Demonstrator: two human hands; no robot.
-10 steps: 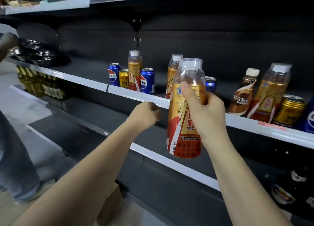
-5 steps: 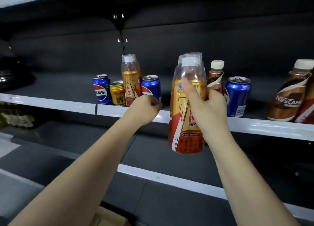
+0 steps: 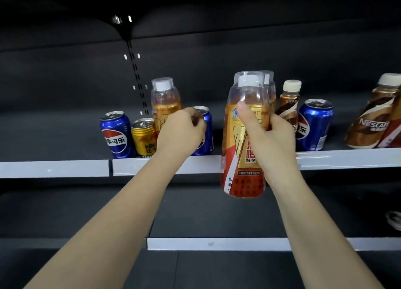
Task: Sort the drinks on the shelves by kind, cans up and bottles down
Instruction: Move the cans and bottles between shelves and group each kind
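Cans (image 3: 315,126) beside bottles (image 3: 166,103) on shelf (image 3: 54,169)

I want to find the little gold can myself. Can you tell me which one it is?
Look at the upper shelf with the white front edge. Near its left end stands a small group of drinks. The gold can is squeezed between a blue Pepsi can and a tall orange bottle; it is the shortest, and the only gold one there.

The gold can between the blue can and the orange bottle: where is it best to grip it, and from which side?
Probably grip the gold can at its rim, from above and in front. A blue can and an orange bottle flank its walls.
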